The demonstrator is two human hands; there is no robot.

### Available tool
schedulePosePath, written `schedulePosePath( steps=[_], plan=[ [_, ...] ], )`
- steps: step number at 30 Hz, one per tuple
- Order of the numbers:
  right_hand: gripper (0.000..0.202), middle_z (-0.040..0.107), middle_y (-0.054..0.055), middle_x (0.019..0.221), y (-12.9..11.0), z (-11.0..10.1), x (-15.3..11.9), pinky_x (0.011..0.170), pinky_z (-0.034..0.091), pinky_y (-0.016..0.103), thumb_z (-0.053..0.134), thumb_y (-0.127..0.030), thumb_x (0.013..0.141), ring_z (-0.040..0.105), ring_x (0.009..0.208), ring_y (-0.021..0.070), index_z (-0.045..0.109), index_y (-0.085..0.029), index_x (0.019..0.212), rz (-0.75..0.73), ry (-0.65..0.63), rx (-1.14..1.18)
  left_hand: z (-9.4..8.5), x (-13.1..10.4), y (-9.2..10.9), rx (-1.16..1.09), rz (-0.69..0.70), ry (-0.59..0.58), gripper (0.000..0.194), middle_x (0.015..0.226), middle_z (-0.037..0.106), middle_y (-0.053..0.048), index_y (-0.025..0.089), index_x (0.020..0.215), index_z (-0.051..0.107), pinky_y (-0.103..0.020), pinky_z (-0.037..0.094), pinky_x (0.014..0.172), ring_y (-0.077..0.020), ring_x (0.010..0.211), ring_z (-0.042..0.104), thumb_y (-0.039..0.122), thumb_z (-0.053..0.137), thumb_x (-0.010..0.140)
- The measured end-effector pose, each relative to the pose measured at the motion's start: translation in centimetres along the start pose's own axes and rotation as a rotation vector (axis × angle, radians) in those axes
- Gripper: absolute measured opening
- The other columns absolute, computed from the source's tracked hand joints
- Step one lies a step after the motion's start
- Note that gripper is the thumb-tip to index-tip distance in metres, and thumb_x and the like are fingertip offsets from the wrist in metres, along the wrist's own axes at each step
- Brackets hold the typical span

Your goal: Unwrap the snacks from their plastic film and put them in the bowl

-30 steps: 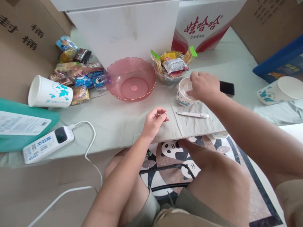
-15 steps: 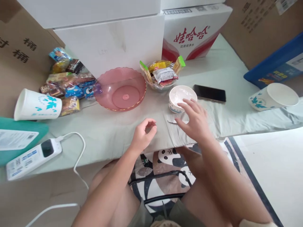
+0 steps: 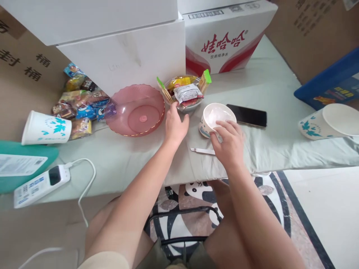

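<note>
Clock: 12 = away from wearer, dirs taken from each hand.
Snack bowl (image 3: 193,107): packed w/ wrapped snacks, approx 1 o'clk of L hand (image 3: 176,125); that hand's fingertips are at the near rim, touching or just short, can't tell.
L grip: thumb & fingers apart, nothing held.
Paper cup (image 3: 204,128): approx 11 o'clk of R hand (image 3: 229,145); whitish stuff inside, poss. film.
R grip: fingers over cup's near rim, thumb by outer wall; pinched or just resting, can't tell.
Done: snack bowl filled, cup has contents, both standing on cloth.
Left: handling looks unfinished, hands at both vessels; how much remains, can't tell.
Cutter (image 3: 202,151): 9 o'clk of R hand, partly hidden by it.
Phone (image 3: 248,115): 1–2 o'clk of R hand, just beside cup.
Pink bowl (image 3: 126,98): 9–10 o'clk of L hand; loose snack packs (image 3: 84,111) beyond, same dir.
</note>
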State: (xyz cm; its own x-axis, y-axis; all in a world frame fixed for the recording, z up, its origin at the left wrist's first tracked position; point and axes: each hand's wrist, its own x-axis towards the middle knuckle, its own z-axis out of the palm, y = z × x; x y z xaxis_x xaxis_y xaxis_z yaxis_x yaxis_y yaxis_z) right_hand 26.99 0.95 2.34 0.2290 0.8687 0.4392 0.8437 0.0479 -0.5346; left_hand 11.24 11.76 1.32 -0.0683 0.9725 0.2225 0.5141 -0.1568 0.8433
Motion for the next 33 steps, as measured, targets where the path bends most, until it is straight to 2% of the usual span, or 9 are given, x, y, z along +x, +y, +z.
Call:
schedulePosePath(
  steps=[6, 10, 14, 19, 24, 27, 29, 31, 33],
  plan=[
    [0.019, 0.075, 0.011, 0.123, 0.9, -1.3, 0.2, 0.106, 0.046, 0.056, 0.056, -0.029, 0.096, 0.059, 0.129, 0.034, 0.073, -0.024, 0.088, -0.017, 0.033, 0.1, 0.4, 1.2, -1.0, 0.14, 0.074, 0.104, 0.045, 0.133, 0.067, -0.017, 0.019, 0.131, 0.057, -0.046, 0.046, 0.113, -0.0318, 0.128, 0.061, 0.019, 0.067, 0.087],
    [0.019, 0.074, 0.012, 0.126, 1.5, -2.3, 0.3, 0.108, 0.044, 0.058, 0.055, -0.028, 0.096, 0.058, 0.131, 0.0343, 0.072, -0.023, 0.089, 0.016, 0.028, 0.114, -0.1, 1.8, -0.7, 0.303, 0.11, 0.089, 0.021, 0.114, 0.07, -0.015, 0.02, 0.109, 0.067, -0.042, 0.048, 0.102, -0.0328, 0.115, 0.064, 0.031, 0.067, 0.091],
    [0.018, 0.074, 0.01, 0.125, 2.4, -3.0, 0.6, 0.107, 0.048, 0.057, 0.054, -0.027, 0.097, 0.058, 0.132, 0.034, 0.071, -0.025, 0.089, 0.042, 0.082, 0.101, 0.0, 2.1, 0.2, 0.424, 0.106, 0.059, 0.021, 0.102, 0.066, -0.013, 0.019, 0.094, 0.066, -0.035, 0.047, 0.085, -0.031, 0.1, 0.064, 0.04, 0.067, 0.092],
    [0.018, 0.076, 0.007, 0.121, 3.6, -3.6, 0.6, 0.107, 0.05, 0.056, 0.054, -0.026, 0.098, 0.061, 0.13, 0.0326, 0.07, -0.026, 0.089, 0.017, 0.197, 0.056, 2.3, 2.4, 1.3, 0.36, 0.145, 0.019, 0.026, 0.096, 0.065, -0.01, 0.019, 0.088, 0.064, -0.03, 0.042, 0.077, -0.0265, 0.09, 0.062, 0.045, 0.068, 0.092],
    [0.014, 0.074, 0.007, 0.112, 5.0, -5.7, 0.6, 0.108, 0.049, 0.056, 0.058, -0.027, 0.097, 0.062, 0.122, 0.0314, 0.07, -0.027, 0.091, -0.015, 0.325, -0.051, 5.0, 2.8, 2.7, 0.296, 0.187, -0.091, 0.022, 0.095, 0.065, -0.009, 0.02, 0.092, 0.067, -0.03, 0.04, 0.075, -0.0253, 0.085, 0.062, 0.041, 0.071, 0.091],
    [0.018, 0.068, 0.011, 0.1, 6.6, -6.9, 2.7, 0.101, 0.049, 0.055, 0.059, -0.035, 0.097, 0.062, 0.104, 0.031, 0.073, -0.026, 0.091, 0.061, 0.395, -0.18, 6.2, 3.8, 3.5, 0.267, 0.224, -0.137, 0.012, 0.095, 0.065, -0.008, 0.021, 0.091, 0.068, -0.031, 0.039, 0.073, -0.0251, 0.083, 0.061, 0.033, 0.072, 0.09],
    [0.023, 0.063, 0.013, 0.097, 8.4, -7.3, 5.6, 0.098, 0.048, 0.054, 0.058, -0.039, 0.096, 0.059, 0.099, 0.031, 0.075, -0.024, 0.091, 0.106, 0.367, -0.281, 7.0, 4.9, 3.9, 0.23, 0.249, -0.161, 0.011, 0.094, 0.065, -0.007, 0.022, 0.089, 0.068, -0.031, 0.039, 0.073, -0.0253, 0.083, 0.061, 0.031, 0.074, 0.088],
    [0.027, 0.062, 0.015, 0.099, 10.8, -7.3, 9.4, 0.096, 0.047, 0.053, 0.057, -0.038, 0.096, 0.057, 0.102, 0.0328, 0.076, -0.021, 0.091, 0.116, 0.257, -0.391, 7.9, 6.2, 4.3, 0.201, 0.266, -0.19, 0.013, 0.091, 0.064, -0.007, 0.022, 0.086, 0.067, -0.031, 0.039, 0.073, -0.0254, 0.083, 0.061, 0.031, 0.076, 0.086],
    [0.029, 0.064, 0.018, 0.103, 13.4, -7.1, 13.5, 0.095, 0.047, 0.052, 0.054, -0.035, 0.096, 0.057, 0.106, 0.0344, 0.077, -0.017, 0.094, 0.123, 0.091, -0.507, 9.0, 7.7, 4.7, 0.189, 0.285, -0.229, 0.014, 0.09, 0.062, -0.006, 0.021, 0.084, 0.066, -0.031, 0.039, 0.074, -0.025, 0.084, 0.06, 0.03, 0.077, 0.085]
  ],
)
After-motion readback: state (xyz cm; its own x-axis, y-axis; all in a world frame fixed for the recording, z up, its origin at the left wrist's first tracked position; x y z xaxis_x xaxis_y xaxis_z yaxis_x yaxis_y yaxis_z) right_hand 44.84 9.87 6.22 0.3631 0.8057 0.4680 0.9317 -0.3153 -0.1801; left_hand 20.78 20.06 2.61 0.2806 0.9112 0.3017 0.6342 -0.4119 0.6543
